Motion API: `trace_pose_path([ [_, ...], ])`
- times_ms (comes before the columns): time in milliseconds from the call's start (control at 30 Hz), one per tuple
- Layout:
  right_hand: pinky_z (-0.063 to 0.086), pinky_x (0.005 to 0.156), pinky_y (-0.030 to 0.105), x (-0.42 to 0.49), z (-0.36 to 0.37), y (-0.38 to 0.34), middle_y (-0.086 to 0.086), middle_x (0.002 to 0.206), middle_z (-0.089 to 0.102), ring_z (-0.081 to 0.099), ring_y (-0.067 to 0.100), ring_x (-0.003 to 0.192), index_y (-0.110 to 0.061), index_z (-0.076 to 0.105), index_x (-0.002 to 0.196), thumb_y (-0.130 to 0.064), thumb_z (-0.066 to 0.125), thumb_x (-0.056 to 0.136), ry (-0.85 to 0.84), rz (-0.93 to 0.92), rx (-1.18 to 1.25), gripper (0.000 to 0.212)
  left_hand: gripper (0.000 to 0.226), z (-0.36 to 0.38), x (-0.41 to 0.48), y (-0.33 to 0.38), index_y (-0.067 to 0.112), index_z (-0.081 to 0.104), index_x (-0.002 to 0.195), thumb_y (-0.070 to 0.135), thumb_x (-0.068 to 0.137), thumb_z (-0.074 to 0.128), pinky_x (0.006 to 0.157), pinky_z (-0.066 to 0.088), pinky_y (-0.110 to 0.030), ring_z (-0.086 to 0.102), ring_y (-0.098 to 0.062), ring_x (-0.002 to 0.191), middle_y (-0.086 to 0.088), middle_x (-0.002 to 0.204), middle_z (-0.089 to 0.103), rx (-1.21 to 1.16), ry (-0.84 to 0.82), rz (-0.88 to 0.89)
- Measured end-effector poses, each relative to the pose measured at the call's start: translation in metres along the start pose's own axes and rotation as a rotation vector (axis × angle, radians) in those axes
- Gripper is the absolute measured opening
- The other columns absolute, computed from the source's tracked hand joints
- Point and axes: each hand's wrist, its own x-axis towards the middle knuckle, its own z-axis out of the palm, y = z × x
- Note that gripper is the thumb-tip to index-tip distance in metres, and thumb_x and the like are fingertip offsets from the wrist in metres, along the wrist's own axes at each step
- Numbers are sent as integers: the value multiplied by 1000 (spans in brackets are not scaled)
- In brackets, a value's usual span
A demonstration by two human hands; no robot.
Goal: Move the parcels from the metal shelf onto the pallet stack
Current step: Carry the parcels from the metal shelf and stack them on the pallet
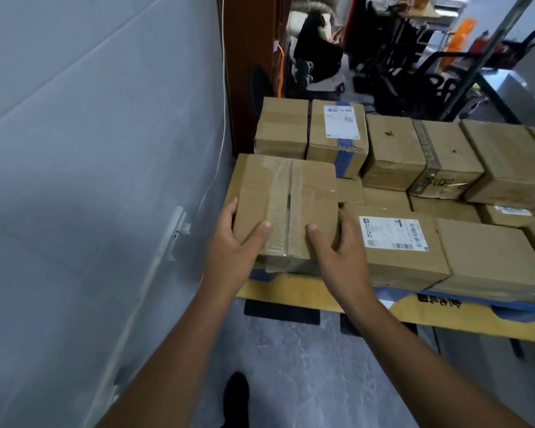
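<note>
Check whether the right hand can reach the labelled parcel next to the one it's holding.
Probably yes: the labelled parcel lies right beside the right hand, top uncovered. But that hand shares the grip on the taped parcel with the left hand, so it isn't free.

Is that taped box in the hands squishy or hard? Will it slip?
Probably stiff: the taped box keeps straight edges while the left hand and right hand grip its sides. The shiny tape might be slippery. Flat, it likely won't roll.
</note>
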Motion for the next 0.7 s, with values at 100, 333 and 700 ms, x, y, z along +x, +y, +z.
trace_pose_path([
  [100,50,108,38,28,22,0,-10,138,59,55,7,125,-28,50,149,-56,61,93,22,19,-44,63,85,-5,38,-10,38,43,152,67,78,71,86,54,-13,60,14,113,23,133,63,-2,-50,-31],
  [333,42,115,36,56,44,4,-6,151,51,47,8,136,-25,41,158,-51,65,98,71,97,-88,69,76,-2,77,-27,32,42,154,50,88,76,104,54,-34,61,3,121,16,139,62,-4,-107,-73],
  [700,43,117,42,49,38,-5,-7,151,51,49,9,137,-26,41,159,-43,64,102,36,122,-84,64,95,-3,78,-27,32,37,155,66,73,74,103,53,-29,60,6,122,19,141,58,-31,-160,-85],
])
